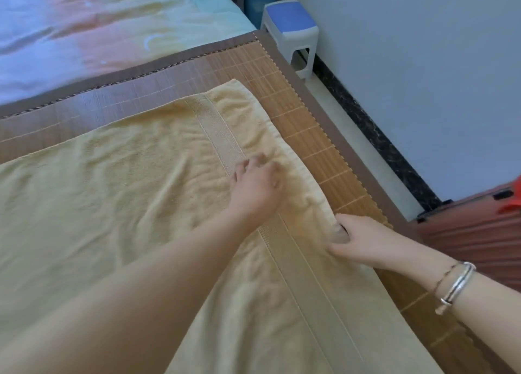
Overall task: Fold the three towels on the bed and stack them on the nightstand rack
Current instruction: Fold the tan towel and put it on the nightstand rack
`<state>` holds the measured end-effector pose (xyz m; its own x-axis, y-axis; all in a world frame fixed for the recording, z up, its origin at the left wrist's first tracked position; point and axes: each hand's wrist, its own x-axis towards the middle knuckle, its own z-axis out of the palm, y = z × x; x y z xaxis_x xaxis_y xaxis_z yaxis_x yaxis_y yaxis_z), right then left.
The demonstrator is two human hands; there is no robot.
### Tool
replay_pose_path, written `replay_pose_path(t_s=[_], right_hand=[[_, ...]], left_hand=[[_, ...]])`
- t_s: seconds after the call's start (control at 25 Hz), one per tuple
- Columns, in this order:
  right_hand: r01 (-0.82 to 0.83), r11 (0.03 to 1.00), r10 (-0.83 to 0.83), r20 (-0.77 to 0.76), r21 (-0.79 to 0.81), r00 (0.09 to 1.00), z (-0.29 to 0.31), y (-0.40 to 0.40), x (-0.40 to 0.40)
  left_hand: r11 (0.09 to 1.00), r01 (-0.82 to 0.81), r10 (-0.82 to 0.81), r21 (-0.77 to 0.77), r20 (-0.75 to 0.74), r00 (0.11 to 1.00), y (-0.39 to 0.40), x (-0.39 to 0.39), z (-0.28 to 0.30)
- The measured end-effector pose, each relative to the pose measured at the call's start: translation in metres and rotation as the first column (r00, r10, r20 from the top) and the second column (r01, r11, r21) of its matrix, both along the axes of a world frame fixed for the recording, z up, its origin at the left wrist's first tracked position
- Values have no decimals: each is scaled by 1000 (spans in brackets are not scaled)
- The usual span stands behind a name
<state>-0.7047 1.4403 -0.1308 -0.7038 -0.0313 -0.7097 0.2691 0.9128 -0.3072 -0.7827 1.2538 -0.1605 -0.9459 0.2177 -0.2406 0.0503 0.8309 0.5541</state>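
A large pale yellow towel [112, 182] lies spread over the bamboo mat [304, 111] on the bed, its woven band running along the right end. My left hand [255, 183] is blurred above the towel near that band, its fingers curled. At the towel's right edge my right hand [363, 238] pinches the hem, lifting a small fold of cloth. No other towels are in view.
A pastel bedsheet [84, 26] covers the bed beyond the mat. A white stool with a blue top [290, 24] stands by the wall past the bed corner. A reddish-brown ribbed surface [473, 232] sits at the right, across a narrow floor gap.
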Motion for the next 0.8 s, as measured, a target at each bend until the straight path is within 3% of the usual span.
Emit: replay_pose_path(t_s=[0.16, 0.28, 0.4, 0.52, 0.64, 0.8], right_hand=[[95, 976, -105, -40, -194, 994, 18, 13, 52], [36, 929, -89, -128, -368, 988, 42, -3, 67], [-62, 881, -32, -190, -470, 981, 59, -36, 85], [-13, 839, -104, -184, -544, 977, 68, -77, 99], [-71, 893, 1, -156, -444, 988, 75, -133, 125], [-315, 940, 293, -162, -133, 942, 79, -221, 178]], left_hand=[[979, -139, 95, 150, 269, 958, 37, 37, 23], [955, -259, 189, 146, 376, 907, 49, 38, 39], [918, -337, 283, 207, 254, 925, 27, 42, 59], [889, -334, 319, 314, 99, 942, -25, 50, 77], [909, -277, 283, 311, 26, 959, -102, 72, 92], [852, -397, 394, 342, 83, 916, -221, 114, 97]])
